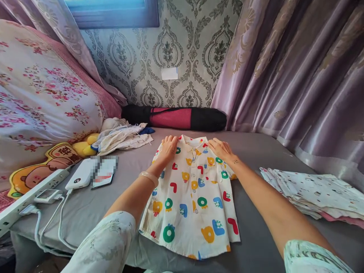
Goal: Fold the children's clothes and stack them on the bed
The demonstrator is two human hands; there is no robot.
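Left grip (169, 147): fingers bent over the shirt's far left shoulder, beside the collar; I can't tell from here whether cloth is pinched.
Right grip (221, 149): the same on the far right shoulder, knuckles up, fingers touching the cloth; again I can't see how tightly they close.
Shirt (199, 193): spread flat, front up, between the forearms, collar far, hem near; white with colourful letters and figures, buttons down its middle.
In the way: the left forearm covers part of the shirt's left side, the right forearm crosses its right sleeve.
To the right: a stack of folded clothes (315, 189), well apart from the shirt.
To the left: a phone (106, 174), partly blurred, beside a white power bank (80, 176); then a power strip (17, 214) with white cables.
Far left: a loose heap of cloth (125, 137) near a floral bundle (54, 89).
Bed: grey cover (133, 157), a black-and-red roll (173, 117) along its far edge.
Room: patterned wallpaper (187, 45), mauve curtains (273, 68).
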